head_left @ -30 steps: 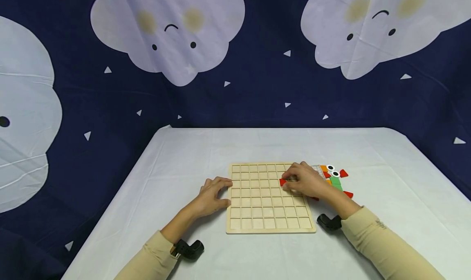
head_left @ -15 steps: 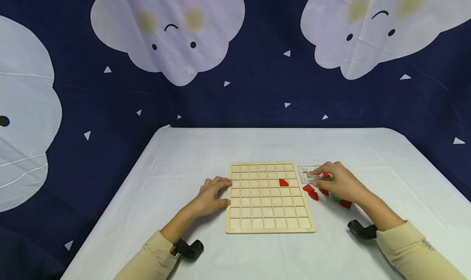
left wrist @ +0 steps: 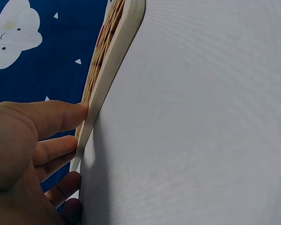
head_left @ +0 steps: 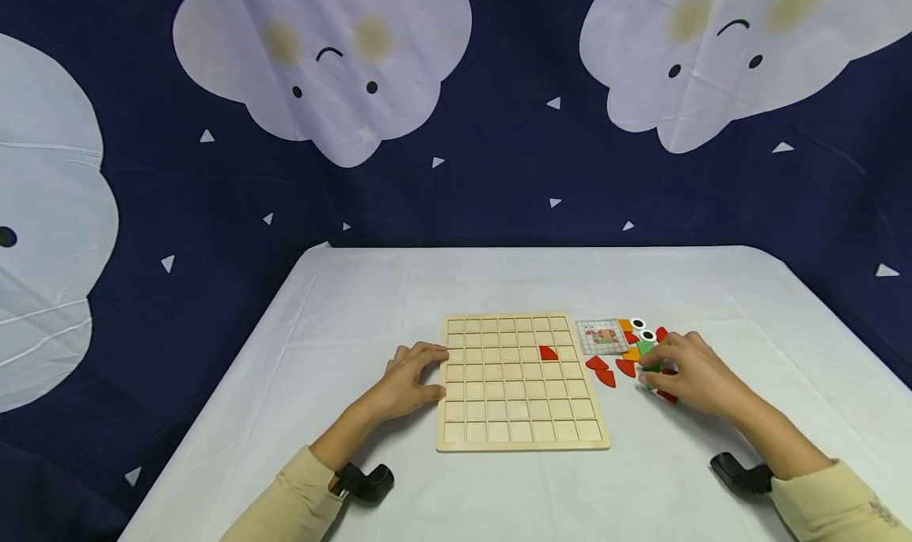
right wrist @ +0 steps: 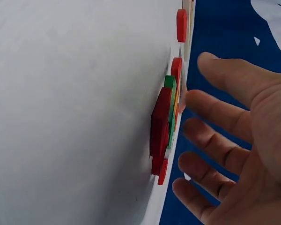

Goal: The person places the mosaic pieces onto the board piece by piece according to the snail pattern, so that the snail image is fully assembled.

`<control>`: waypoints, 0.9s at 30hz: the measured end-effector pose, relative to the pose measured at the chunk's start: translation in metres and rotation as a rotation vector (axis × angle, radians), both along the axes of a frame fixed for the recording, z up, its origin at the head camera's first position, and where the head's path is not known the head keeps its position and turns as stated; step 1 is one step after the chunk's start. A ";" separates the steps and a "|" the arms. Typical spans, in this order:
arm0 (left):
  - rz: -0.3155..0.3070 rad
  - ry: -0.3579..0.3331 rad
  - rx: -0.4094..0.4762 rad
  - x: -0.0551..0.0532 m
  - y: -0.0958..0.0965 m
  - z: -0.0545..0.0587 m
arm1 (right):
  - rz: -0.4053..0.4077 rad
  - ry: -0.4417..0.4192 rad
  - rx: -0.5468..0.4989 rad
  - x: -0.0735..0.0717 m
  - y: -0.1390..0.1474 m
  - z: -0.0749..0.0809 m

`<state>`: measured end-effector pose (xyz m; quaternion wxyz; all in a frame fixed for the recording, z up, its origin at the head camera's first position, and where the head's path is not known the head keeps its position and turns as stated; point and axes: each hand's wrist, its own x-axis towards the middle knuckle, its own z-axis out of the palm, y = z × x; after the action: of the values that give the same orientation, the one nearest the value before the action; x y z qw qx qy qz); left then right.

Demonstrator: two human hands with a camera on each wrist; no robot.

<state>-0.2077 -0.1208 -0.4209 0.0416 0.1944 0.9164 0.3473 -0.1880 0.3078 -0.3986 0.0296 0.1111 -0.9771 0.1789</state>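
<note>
A light wooden grid board (head_left: 523,407) lies on the white table, with one red quarter-round tile (head_left: 548,354) in a cell right of its middle. Along the board's left edge rest the thumb and fingers of my left hand (head_left: 408,384); the left wrist view has this hand (left wrist: 37,136) against the wooden rim. My right hand (head_left: 694,374) hovers over the pile of tiles to the right, thumb and fingers apart. Nothing sits between the fingers of that hand (right wrist: 239,126) in the right wrist view, beside a red tile (right wrist: 160,122) and a green tile (right wrist: 170,82). Part of the pile is hidden under it.
A printed pattern card (head_left: 602,337) lies against the board's right side. Near it are loose red tiles (head_left: 605,378), an orange tile (head_left: 631,354) and white eye tiles (head_left: 647,335). A dark blue cloud-print backdrop (head_left: 499,202) hangs behind the table.
My right hand has let go of the red tile on the board and moved right, past the card, to the tile pile. My left hand has stayed at the board's edge.
</note>
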 end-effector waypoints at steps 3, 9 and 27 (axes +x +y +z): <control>-0.001 0.000 0.000 0.000 0.000 0.000 | 0.014 0.012 0.021 -0.001 -0.001 -0.002; 0.001 -0.007 0.017 0.001 0.001 0.002 | 0.044 0.064 0.055 -0.005 -0.005 -0.005; -0.002 -0.002 0.015 0.001 0.000 0.002 | 0.105 0.132 0.052 -0.019 -0.025 -0.011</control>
<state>-0.2070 -0.1203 -0.4193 0.0414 0.1953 0.9135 0.3546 -0.2069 0.2828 -0.4098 0.0818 0.1746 -0.9702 0.1470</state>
